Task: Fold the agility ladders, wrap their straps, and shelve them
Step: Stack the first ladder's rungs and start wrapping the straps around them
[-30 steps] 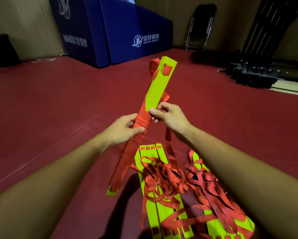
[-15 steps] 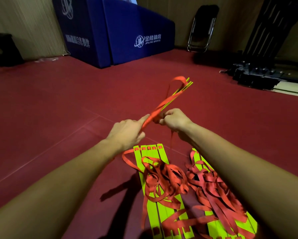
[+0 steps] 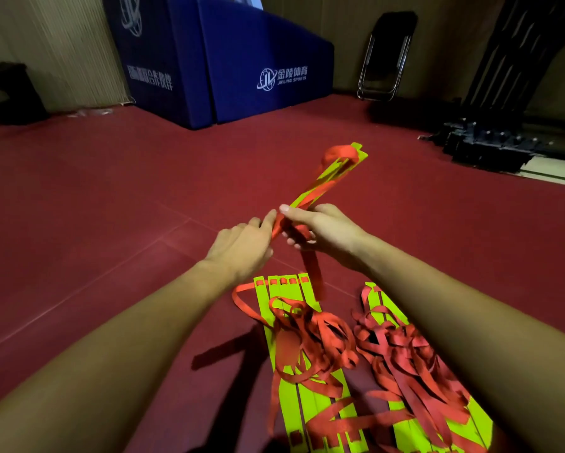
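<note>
Centre of frame: we hold one folded ladder (image 3: 326, 178) off the floor, slanting toward the upper right. The left hand (image 3: 241, 243) clasps its near end, likely to keep the slats stacked. The right hand (image 3: 326, 232) pinches the red strap (image 3: 313, 273), thumb on top, fingers curled beneath. The strap's tail hangs loose below, so we judge the wrapping midway. Holding the ladder aloft leaves room to pass the strap round.

Lower centre, a second ladder (image 3: 294, 400); lower right, a third ladder (image 3: 415, 364). Both lie flat on the red floor (image 3: 78, 223) with their straps tangled.

No shelf or bin shows here. A blue pad (image 3: 241, 60) stands at the upper left.
</note>
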Demonstrator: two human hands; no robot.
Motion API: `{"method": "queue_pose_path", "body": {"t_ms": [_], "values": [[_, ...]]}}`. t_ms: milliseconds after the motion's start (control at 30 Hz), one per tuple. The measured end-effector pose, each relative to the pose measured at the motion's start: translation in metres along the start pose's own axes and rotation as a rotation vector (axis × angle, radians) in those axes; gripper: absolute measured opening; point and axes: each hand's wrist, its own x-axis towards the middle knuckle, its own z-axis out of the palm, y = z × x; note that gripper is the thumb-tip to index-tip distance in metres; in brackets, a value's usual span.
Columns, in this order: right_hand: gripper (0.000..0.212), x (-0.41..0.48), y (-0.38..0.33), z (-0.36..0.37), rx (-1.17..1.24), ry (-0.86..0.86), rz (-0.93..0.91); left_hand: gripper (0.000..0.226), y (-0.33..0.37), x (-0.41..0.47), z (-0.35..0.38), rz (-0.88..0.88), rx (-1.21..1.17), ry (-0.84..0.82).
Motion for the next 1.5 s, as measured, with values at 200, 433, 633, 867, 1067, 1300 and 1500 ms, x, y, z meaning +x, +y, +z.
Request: {"method": "queue_pose_path", "body": {"t_ms": [200, 433, 633, 867, 1067, 1300, 1500], "values": [[0.019, 0.007, 0.005, -0.003, -0.11, 0.17, -0.147, 0.061, -0.02, 0.009, 0.012, 0.026, -0.484, -0.064], [0.031, 0.015, 0.012, -0.003, -0.179, 0.309, -0.133, 0.049, -0.034, 0.006, 0.008, 0.006, -0.743, 0.064], [0.025, 0.012, 0.007, 0.01, 0.051, 0.27, -0.129, 0.049, -0.023, -0.003, -0.002, -0.061, -0.297, 0.138], [0.046, 0.016, 0.007, 0.013, -0.086, 0.34, -0.141, 0.029, -0.012, -0.008, 0.0, -0.002, -0.222, 0.127], [0.056, 0.017, 0.01, 0.009, -0.322, 0.434, -0.171, 0.048, -0.007, -0.001, -0.012, -0.029, -0.608, 0.11], [0.056, 0.006, 0.015, 0.015, -0.79, 0.426, -0.191, 0.019, 0.019, 0.013, -0.056, -0.091, -0.976, 0.603], [0.051, -0.004, 0.018, 0.017, -1.076, 0.291, -0.201, 0.047, 0.02, 0.015, -0.068, -0.124, -0.85, 0.508]]}}
